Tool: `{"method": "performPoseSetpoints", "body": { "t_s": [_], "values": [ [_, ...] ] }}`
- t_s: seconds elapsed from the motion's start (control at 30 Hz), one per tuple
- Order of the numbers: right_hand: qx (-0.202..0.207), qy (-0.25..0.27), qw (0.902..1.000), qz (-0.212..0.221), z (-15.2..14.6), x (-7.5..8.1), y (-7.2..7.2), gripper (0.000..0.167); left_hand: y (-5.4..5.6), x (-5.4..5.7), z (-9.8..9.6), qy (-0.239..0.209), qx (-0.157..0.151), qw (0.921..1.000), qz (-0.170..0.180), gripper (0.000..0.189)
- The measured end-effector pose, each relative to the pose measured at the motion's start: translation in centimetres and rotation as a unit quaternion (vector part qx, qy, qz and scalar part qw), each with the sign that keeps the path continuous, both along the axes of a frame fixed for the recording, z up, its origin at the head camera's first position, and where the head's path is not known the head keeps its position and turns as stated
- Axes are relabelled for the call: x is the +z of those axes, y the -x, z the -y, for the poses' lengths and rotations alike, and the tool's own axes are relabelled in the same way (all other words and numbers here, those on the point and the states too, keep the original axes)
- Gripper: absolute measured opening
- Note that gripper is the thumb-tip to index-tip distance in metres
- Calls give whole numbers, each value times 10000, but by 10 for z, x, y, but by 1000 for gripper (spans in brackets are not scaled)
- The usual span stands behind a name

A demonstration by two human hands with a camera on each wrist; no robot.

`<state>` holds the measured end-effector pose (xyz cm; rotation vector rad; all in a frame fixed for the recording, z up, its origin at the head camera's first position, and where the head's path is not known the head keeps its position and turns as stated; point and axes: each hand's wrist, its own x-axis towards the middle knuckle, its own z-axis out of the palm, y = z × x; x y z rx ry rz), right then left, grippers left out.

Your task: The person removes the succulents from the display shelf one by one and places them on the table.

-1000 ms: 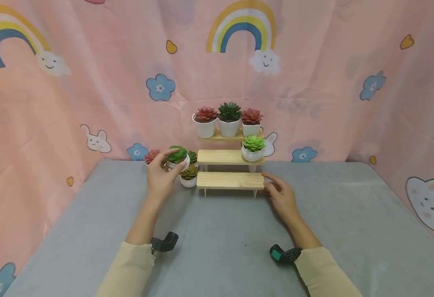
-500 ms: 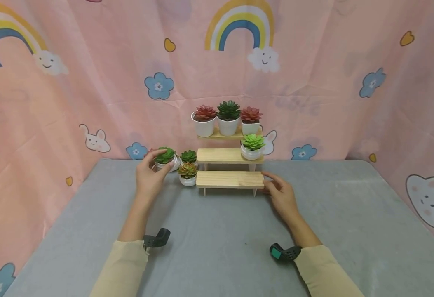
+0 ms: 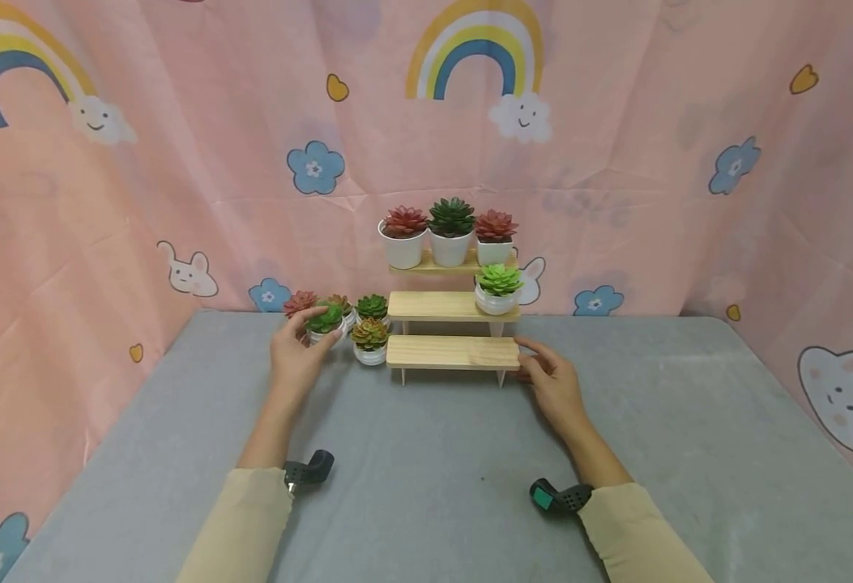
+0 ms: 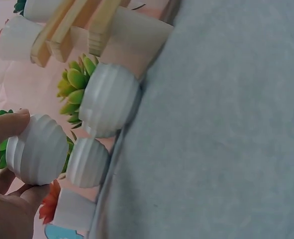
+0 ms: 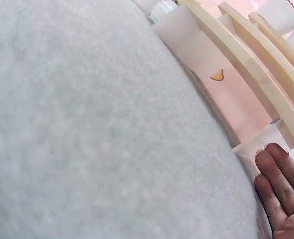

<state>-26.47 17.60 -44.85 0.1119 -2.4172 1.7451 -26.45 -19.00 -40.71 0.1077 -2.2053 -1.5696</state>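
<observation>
Green leaves (image 3: 325, 318) are topping the white pot (image 4: 37, 149) that the left hand (image 3: 295, 355) is pinching between thumb and fingers, above the table (image 3: 426, 486), left of the stand (image 3: 496, 329) and just beside other small plants (image 3: 370, 334). Fingers of the right hand (image 3: 557, 390) are lying nearly straight and close together, touching the right end of the bottom shelf (image 3: 451, 353), while a lime plant (image 3: 499, 283) is sitting at the right of the middle shelf (image 3: 429, 305).

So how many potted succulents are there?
9: left red, dark green and right red on the top shelf; lime on the middle shelf; bright green in the left hand; pinkish, brownish, back green and orange-green left of the stand. Some may be hidden.
</observation>
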Motion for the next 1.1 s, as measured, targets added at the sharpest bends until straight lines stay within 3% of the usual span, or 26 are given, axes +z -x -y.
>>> {"method": "performPoseSetpoints", "body": {
  "t_s": [0.17, 0.47, 0.67, 0.8, 1.1],
  "values": [
    [4, 25, 10000, 42, 1, 4, -2, 37, 1, -7, 1, -66, -19, 9999, 102, 41],
    [31, 80, 10000, -27, -5, -7, 4, 38, 4, -21, 3, 25, -74, 9993, 352, 41],
    [42, -18, 10000, 10, -1, 2, -1, 37, 5, -30, 5, 38, -193, 9984, 527, 41],
    [77, 99, 9999, 48, 1, 7, -4, 37, 4, -32, 5, 25, -265, 9983, 520, 40],
    [128, 45, 9998, -143, -4, -5, 3, 38, 4, -34, 7, 165, -306, 9984, 453, 40]
  ]
}}
